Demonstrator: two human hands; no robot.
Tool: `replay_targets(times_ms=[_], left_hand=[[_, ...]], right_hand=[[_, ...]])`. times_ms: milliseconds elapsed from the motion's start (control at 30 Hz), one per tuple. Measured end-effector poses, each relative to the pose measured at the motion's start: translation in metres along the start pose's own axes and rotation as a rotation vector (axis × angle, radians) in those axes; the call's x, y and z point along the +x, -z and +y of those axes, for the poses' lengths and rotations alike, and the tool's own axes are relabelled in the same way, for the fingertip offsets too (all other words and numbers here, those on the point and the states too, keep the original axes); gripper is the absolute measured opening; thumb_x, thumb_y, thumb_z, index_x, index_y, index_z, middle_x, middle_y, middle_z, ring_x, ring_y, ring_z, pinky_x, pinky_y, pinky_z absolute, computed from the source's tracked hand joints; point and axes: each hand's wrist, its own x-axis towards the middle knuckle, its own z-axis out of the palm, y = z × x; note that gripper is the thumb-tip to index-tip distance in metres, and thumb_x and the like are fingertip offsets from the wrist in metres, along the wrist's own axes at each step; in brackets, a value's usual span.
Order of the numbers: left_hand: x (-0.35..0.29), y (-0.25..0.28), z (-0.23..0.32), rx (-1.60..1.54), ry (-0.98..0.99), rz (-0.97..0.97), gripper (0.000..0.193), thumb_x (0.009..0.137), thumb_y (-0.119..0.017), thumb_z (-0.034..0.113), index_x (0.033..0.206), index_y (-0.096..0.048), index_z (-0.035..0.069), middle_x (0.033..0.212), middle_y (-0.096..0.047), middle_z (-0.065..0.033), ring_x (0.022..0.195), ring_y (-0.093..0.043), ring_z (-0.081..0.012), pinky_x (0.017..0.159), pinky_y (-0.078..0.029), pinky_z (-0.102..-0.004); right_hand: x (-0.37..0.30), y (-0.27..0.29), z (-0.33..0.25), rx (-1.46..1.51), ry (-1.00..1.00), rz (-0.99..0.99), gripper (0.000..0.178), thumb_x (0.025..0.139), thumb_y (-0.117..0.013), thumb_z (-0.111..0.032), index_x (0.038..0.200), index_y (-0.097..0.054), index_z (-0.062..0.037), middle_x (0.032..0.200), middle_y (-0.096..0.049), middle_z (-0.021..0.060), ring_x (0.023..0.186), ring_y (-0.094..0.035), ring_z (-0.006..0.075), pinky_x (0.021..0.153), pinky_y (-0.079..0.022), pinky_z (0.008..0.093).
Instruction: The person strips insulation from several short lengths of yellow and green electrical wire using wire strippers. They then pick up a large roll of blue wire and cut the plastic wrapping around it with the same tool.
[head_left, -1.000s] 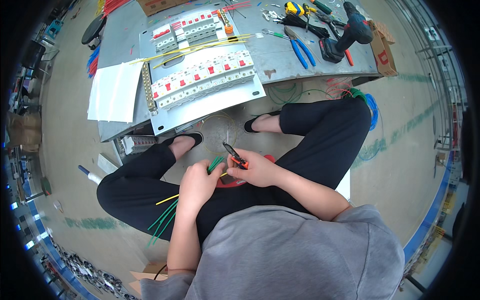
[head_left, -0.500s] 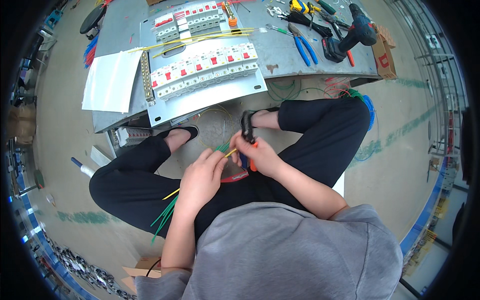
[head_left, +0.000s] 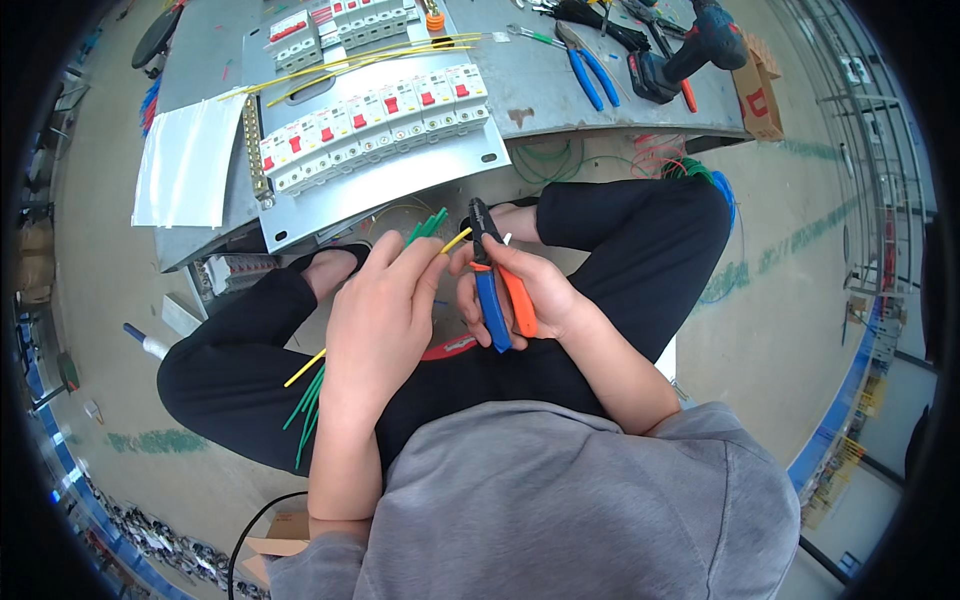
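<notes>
Holding several wires out ahead of me, my left grip is closed on the bundle, tails running out under my wrist toward my left thigh. The green wires poke out past the knuckles, and the yellow wire juts from between thumb and finger, angled toward my right. I judge that pinching it close to its end would stop it bending or twisting, with the greens better tucked back.

My right grip is wrapped around the tool, fingers curled about its blue and orange handles, which stand a little apart. Its dark head points away from me, right beside the yellow tip; whether that tip sits between the jaws, I cannot tell. To do this well, I'd bring the wire in square, check how much end passes the edge, and squeeze evenly rather than wrench, fingertips clear.

Farther out, the tabletop carries the panel with its breakers; loose wires lie across it. Rightward are the pliers and a drill, neither needed, I think, while both grips are full.
</notes>
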Motion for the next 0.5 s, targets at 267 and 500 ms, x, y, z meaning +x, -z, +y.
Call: replay_targets(times_ms=[267,500], left_hand=[[0.004,0.002,0.007,-0.054,0.006,-0.003,0.017,0.106,-0.062,0.012,0.116,-0.071,0.002,0.095,-0.065,-0.0167,0.086,-0.064,-0.0384,0.076,-0.051,-0.0437],[-0.005,0.005,0.018,-0.123,-0.067,-0.079,0.014,0.104,-0.064,0.011,0.115,-0.069,0.004,0.093,-0.064,-0.0161,0.08,-0.065,-0.039,0.069,-0.051,-0.0448]], right_hand=[[-0.008,-0.03,-0.011,-0.371,0.032,0.113,0.066,0.092,-0.049,0.011,0.156,-0.041,-0.0026,0.134,-0.061,0.0166,0.122,-0.067,0.0296,0.107,-0.061,0.0447],[-0.004,-0.033,-0.001,-1.402,0.632,0.322,0.075,0.077,-0.057,0.022,0.147,-0.046,-0.0033,0.142,-0.051,0.0199,0.143,-0.049,0.0412,0.117,-0.048,0.0441]])
